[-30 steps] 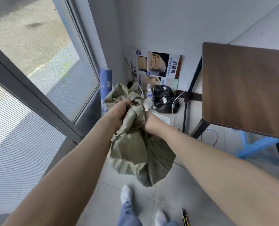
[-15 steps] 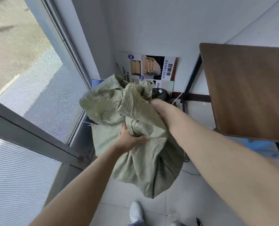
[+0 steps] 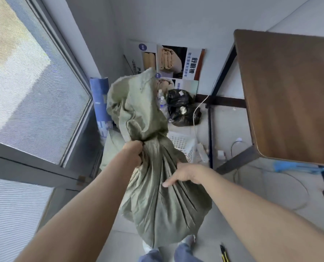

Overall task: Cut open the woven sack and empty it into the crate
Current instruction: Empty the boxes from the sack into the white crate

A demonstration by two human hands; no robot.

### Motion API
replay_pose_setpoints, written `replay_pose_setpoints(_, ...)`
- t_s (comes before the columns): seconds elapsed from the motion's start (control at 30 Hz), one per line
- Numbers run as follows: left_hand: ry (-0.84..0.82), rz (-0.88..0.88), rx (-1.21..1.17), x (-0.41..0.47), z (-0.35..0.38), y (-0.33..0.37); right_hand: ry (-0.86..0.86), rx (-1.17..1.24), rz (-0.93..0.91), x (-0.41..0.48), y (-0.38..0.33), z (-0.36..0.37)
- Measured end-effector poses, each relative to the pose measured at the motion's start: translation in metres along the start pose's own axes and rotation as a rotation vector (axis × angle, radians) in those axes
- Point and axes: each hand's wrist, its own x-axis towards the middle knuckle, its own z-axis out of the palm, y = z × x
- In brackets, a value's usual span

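A green woven sack (image 3: 163, 207) hangs in front of me above the floor, bunched at a narrow neck with loose fabric flaring above it. My left hand (image 3: 133, 152) grips that bunched neck. Lower down, my right hand (image 3: 184, 173) lies against the sack's side with its fingers spread and fairly straight. Behind the sack a white slotted crate (image 3: 185, 146) stands on the floor, mostly hidden by the fabric. A yellow and black utility knife (image 3: 224, 254) lies on the floor at the bottom right.
A brown table (image 3: 289, 95) on black legs fills the right side. Black bags (image 3: 182, 108), plastic bottles (image 3: 162, 103) and a printed poster (image 3: 172, 61) sit by the far wall. A rolled blue sheet (image 3: 100, 103) leans by the window at left. Cables and a power strip (image 3: 202, 152) lie near the crate.
The sack has dropped lower and now hangs long from its neck. My left hand moved up onto the neck; my right hand let go of the top and came down onto the sack's side.
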Motion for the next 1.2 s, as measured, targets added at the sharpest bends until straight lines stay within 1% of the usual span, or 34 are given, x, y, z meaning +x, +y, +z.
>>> replay_pose_setpoints(0.03,-0.037,-0.03,-0.017,-0.004,0.005,0.004,0.03,-0.008,-0.035,0.007,0.0,0.005)
replay_pose_setpoints(0.07,-0.072,-0.045,-0.012,-0.006,0.009,0.007,0.086,0.037,-0.098,0.012,-0.003,0.009)
replay_pose_setpoints(0.13,-0.132,-0.061,-0.045,-0.01,0.019,0.01,0.272,0.164,-0.215,0.022,-0.009,0.015)
replay_pose_setpoints(0.2,-0.144,-0.079,-0.097,-0.01,0.027,0.008,0.401,0.253,-0.247,0.029,-0.011,0.012)
replay_pose_setpoints(0.3,-0.137,-0.112,-0.206,-0.004,0.03,0.002,0.407,0.321,-0.125,0.045,-0.008,0.003)
replay_pose_setpoints(0.37,-0.142,-0.097,-0.275,0.0,0.027,0.003,0.391,0.375,-0.063,0.059,-0.004,-0.003)
replay_pose_setpoints(0.47,-0.151,-0.031,-0.338,0.008,0.018,0.012,0.399,0.472,-0.077,0.075,-0.006,-0.015)
replay_pose_setpoints(0.57,-0.136,0.083,-0.413,0.032,0.008,0.016,0.405,0.558,-0.069,0.076,-0.02,-0.022)
replay_pose_setpoints(0.7,-0.009,0.151,-0.394,0.081,0.008,0.003,0.452,0.573,0.012,0.113,-0.02,-0.029)
replay_pose_setpoints(0.77,-0.018,0.183,-0.397,0.116,0.009,-0.007,0.471,0.57,0.052,0.139,-0.014,-0.032)
replay_pose_setpoints(0.83,-0.095,0.193,-0.365,0.149,0.012,-0.019,0.486,0.591,0.093,0.165,-0.005,-0.04)
replay_pose_setpoints(0.9,-0.079,0.216,-0.235,0.175,0.019,-0.034,0.505,0.617,0.116,0.192,0.006,-0.051)
replay_pose_setpoints(1.0,0.098,0.417,0.214,0.203,0.027,-0.053,0.534,0.712,0.112,0.225,0.013,-0.063)
replay_pose_setpoints(1.03,0.084,0.476,0.28,0.208,0.028,-0.059,0.539,0.756,0.117,0.238,0.015,-0.067)
replay_pose_setpoints(1.1,-0.078,0.565,0.379,0.221,0.033,-0.072,0.553,0.777,0.119,0.26,0.018,-0.073)
replay_pose_setpoints(1.13,-0.12,0.599,0.547,0.229,0.036,-0.077,0.567,0.771,0.111,0.269,0.018,-0.075)
replay_pose_setpoints(1.17,-0.118,0.652,0.795,0.237,0.039,-0.081,0.577,0.78,0.101,0.279,0.017,-0.076)
replay_pose_setpoints(1.2,-0.069,0.709,1.048,0.249,0.043,-0.085,0.58,0.789,0.077,0.289,0.015,-0.077)
